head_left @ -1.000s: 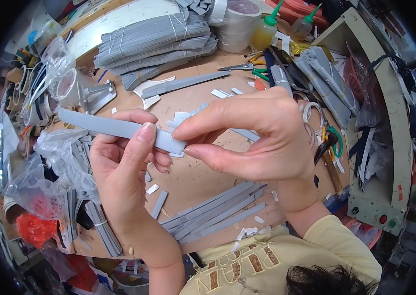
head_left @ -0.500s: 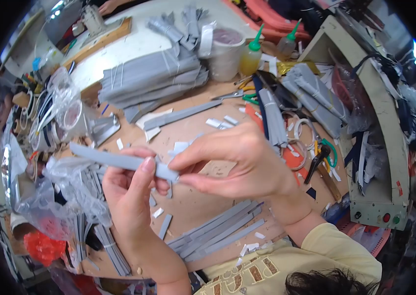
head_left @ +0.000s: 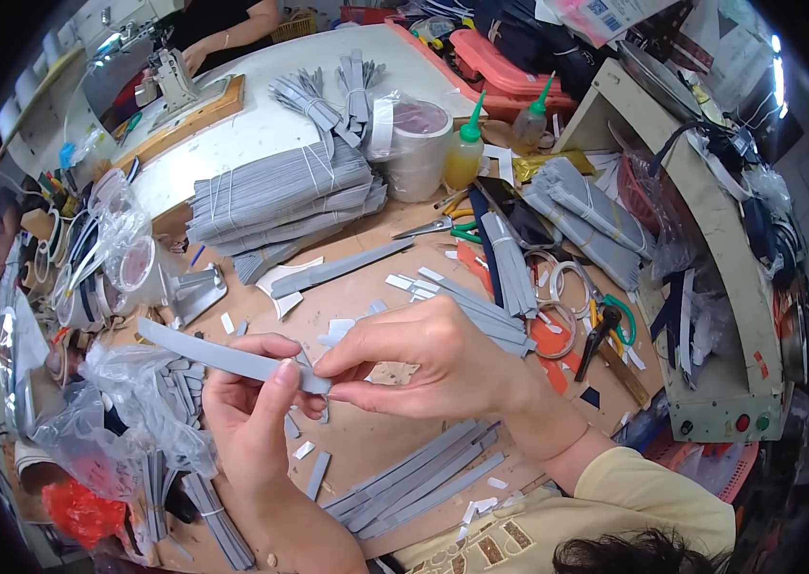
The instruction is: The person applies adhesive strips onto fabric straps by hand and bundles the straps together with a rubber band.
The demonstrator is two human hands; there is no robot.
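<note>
Left hand [head_left: 253, 411] gripping strip [head_left: 218, 356], bottle [head_left: 467, 143] — yellow liquid [head_left: 461, 170] inside

1. Support surface: flat tan work table [head_left: 358, 442].
2. Far side: stacked bundles of flat grey strips tied with white string [head_left: 280, 196]; beside them, a white plastic-wrapped cylindrical tub [head_left: 416, 163].
3. Near edge: long loose grey strips [head_left: 414, 478], partly overlapping; small white scraps [head_left: 487, 504] nearby.
4. Right side: round pale rings [head_left: 553, 289], near a black-headed tool with a brown handle [head_left: 599, 342].
5. Left side: crumpled clear plastic bag [head_left: 84, 435].
</note>
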